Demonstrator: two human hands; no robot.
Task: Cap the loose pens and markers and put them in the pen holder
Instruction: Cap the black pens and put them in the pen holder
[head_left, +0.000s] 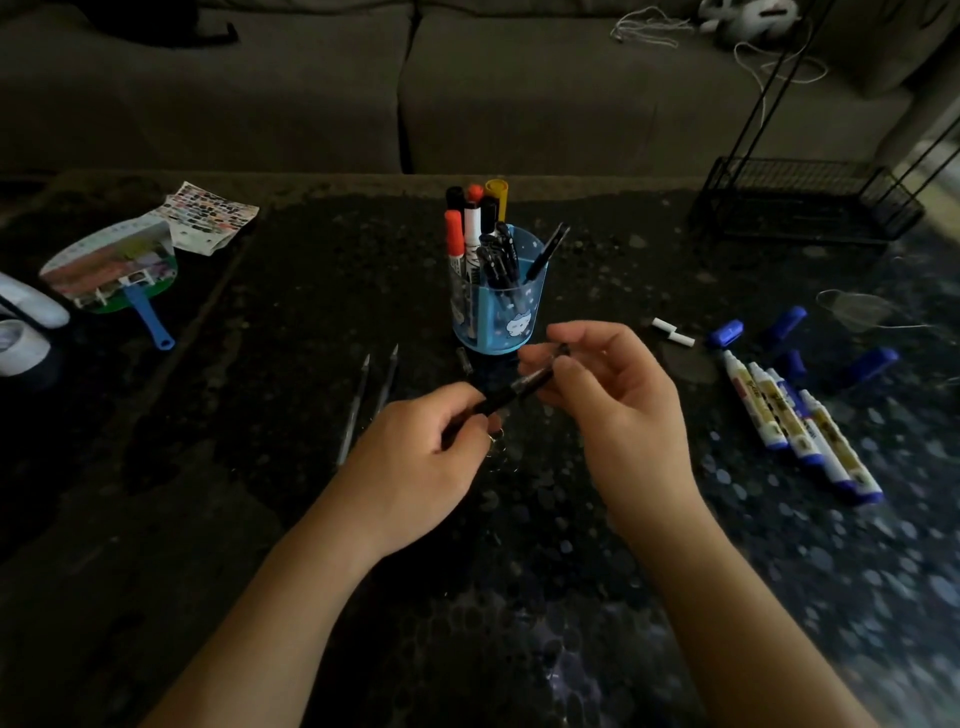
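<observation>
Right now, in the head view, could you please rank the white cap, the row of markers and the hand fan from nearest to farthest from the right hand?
1. white cap, just beyond the right hand, to its right.
2. row of markers, farther to the right.
3. hand fan, far across on the left.

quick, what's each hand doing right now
Left hand: gripping the black pen by its lower end.
Right hand: pinching the same pen's upper end.

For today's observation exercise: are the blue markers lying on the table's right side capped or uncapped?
Uncapped: the blue markers show bare white tips, and blue caps lie loose beside them.
</observation>
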